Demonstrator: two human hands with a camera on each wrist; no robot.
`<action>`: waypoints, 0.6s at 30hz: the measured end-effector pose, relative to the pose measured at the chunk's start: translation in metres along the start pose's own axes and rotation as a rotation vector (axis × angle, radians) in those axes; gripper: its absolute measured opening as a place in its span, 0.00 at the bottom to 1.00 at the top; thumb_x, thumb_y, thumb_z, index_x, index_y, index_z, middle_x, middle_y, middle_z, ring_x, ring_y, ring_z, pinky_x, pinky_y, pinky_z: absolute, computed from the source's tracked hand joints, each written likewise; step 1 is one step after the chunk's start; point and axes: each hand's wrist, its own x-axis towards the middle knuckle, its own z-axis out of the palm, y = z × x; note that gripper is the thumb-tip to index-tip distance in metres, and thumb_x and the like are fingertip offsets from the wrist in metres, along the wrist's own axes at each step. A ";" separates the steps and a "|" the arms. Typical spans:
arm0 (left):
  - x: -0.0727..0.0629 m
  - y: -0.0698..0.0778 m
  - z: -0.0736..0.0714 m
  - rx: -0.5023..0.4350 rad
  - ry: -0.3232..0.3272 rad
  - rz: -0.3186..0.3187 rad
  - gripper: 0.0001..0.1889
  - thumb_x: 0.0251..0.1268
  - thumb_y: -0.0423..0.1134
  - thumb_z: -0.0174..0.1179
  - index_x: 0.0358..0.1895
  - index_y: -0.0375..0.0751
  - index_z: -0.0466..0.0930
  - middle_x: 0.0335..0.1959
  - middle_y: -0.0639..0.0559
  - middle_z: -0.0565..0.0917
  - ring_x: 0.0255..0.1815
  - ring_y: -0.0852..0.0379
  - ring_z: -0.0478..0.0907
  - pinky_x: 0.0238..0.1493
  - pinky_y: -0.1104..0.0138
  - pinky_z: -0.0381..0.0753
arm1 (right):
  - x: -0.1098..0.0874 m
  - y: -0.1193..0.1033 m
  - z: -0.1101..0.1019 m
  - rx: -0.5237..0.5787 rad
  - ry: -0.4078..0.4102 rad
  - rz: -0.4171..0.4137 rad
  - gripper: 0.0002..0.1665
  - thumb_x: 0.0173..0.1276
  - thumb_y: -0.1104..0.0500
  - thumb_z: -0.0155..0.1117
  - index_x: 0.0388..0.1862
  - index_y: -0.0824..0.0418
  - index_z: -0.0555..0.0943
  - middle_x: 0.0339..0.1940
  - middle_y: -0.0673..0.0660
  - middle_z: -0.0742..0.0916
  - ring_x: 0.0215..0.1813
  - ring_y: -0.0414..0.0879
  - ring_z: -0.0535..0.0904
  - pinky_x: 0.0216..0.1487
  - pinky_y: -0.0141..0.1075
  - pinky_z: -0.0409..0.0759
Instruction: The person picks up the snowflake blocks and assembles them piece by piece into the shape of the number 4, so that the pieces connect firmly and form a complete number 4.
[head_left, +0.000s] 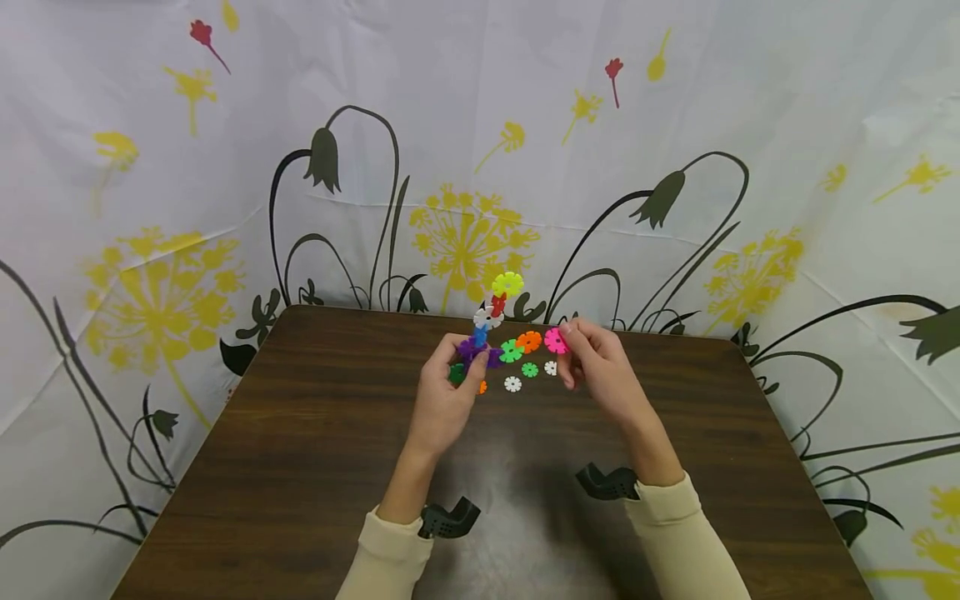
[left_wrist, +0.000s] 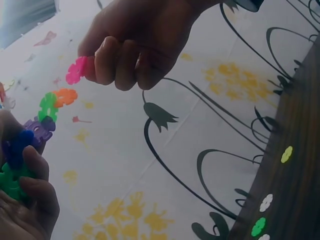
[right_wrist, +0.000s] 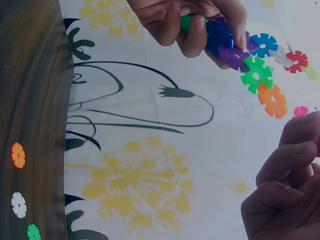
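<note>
My left hand point(head_left: 444, 392) grips a structure of interlocking plastic discs by its purple discs point(head_left: 472, 352). One branch rises through a blue disc point(right_wrist: 264, 45), a white disc point(head_left: 488, 317) and a red disc point(head_left: 498, 304) to a yellow disc point(head_left: 508, 284). Another branch runs right through a green disc point(right_wrist: 256, 75) to an orange disc point(right_wrist: 273, 100). A darker green disc point(left_wrist: 14, 181) sits by the left fingers. Between thumb and finger my right hand point(head_left: 603, 371) pinches a pink disc point(left_wrist: 76, 70), apart from the orange one by a small gap.
On the dark wooden table point(head_left: 315, 433) lie loose discs: a white disc point(head_left: 513, 383), a green disc point(head_left: 530, 369), an orange disc point(right_wrist: 18, 155) and a yellow disc point(left_wrist: 286, 154). A flower-patterned cloth point(head_left: 465, 125) hangs behind the table's far edge.
</note>
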 end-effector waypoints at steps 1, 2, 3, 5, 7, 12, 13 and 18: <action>0.000 0.001 0.000 0.003 -0.008 0.003 0.07 0.81 0.36 0.62 0.52 0.38 0.79 0.38 0.43 0.80 0.28 0.56 0.71 0.28 0.71 0.72 | 0.000 0.000 -0.001 -0.006 -0.010 0.004 0.24 0.90 0.50 0.49 0.34 0.65 0.73 0.18 0.56 0.77 0.23 0.59 0.68 0.24 0.34 0.69; -0.001 0.002 0.000 0.005 -0.016 0.007 0.07 0.81 0.36 0.62 0.52 0.38 0.79 0.38 0.43 0.80 0.27 0.56 0.71 0.28 0.71 0.72 | 0.000 -0.001 -0.001 -0.011 -0.020 0.007 0.24 0.90 0.50 0.49 0.34 0.65 0.73 0.18 0.56 0.77 0.23 0.60 0.67 0.24 0.34 0.69; -0.001 0.002 -0.001 0.006 -0.024 0.011 0.06 0.80 0.35 0.62 0.52 0.38 0.79 0.38 0.44 0.80 0.28 0.56 0.71 0.28 0.71 0.72 | 0.000 -0.001 -0.002 -0.016 -0.031 0.008 0.24 0.90 0.50 0.49 0.33 0.65 0.72 0.18 0.56 0.77 0.23 0.59 0.67 0.24 0.34 0.68; -0.001 0.001 -0.001 0.008 -0.043 0.019 0.07 0.80 0.35 0.62 0.53 0.38 0.79 0.38 0.45 0.80 0.28 0.57 0.71 0.28 0.71 0.73 | 0.000 -0.001 -0.004 -0.026 -0.058 0.011 0.25 0.90 0.51 0.49 0.32 0.65 0.71 0.18 0.56 0.76 0.23 0.60 0.66 0.24 0.35 0.68; -0.001 0.001 -0.002 0.002 -0.063 0.029 0.07 0.80 0.35 0.62 0.53 0.38 0.78 0.38 0.45 0.79 0.29 0.58 0.72 0.29 0.71 0.73 | 0.000 -0.001 -0.006 -0.036 -0.087 0.016 0.25 0.90 0.51 0.49 0.31 0.65 0.71 0.18 0.57 0.76 0.21 0.56 0.66 0.24 0.36 0.67; 0.000 0.000 -0.006 -0.008 -0.123 0.049 0.06 0.79 0.33 0.62 0.51 0.37 0.78 0.37 0.44 0.79 0.29 0.57 0.72 0.29 0.70 0.74 | 0.001 -0.002 -0.015 -0.079 -0.178 0.033 0.24 0.90 0.53 0.50 0.30 0.64 0.71 0.17 0.57 0.74 0.19 0.51 0.67 0.22 0.37 0.66; 0.001 0.000 -0.007 -0.004 -0.132 0.052 0.06 0.79 0.33 0.63 0.51 0.37 0.78 0.37 0.44 0.79 0.29 0.57 0.72 0.29 0.70 0.74 | 0.001 -0.002 -0.016 -0.089 -0.202 0.036 0.24 0.90 0.53 0.50 0.30 0.63 0.71 0.17 0.57 0.74 0.19 0.52 0.66 0.21 0.36 0.65; 0.000 0.001 -0.007 0.017 -0.153 0.065 0.06 0.78 0.32 0.63 0.50 0.36 0.77 0.37 0.44 0.80 0.29 0.56 0.72 0.28 0.71 0.74 | 0.002 -0.006 -0.022 -0.109 -0.292 0.043 0.24 0.90 0.54 0.50 0.28 0.62 0.70 0.15 0.56 0.72 0.17 0.55 0.63 0.19 0.36 0.61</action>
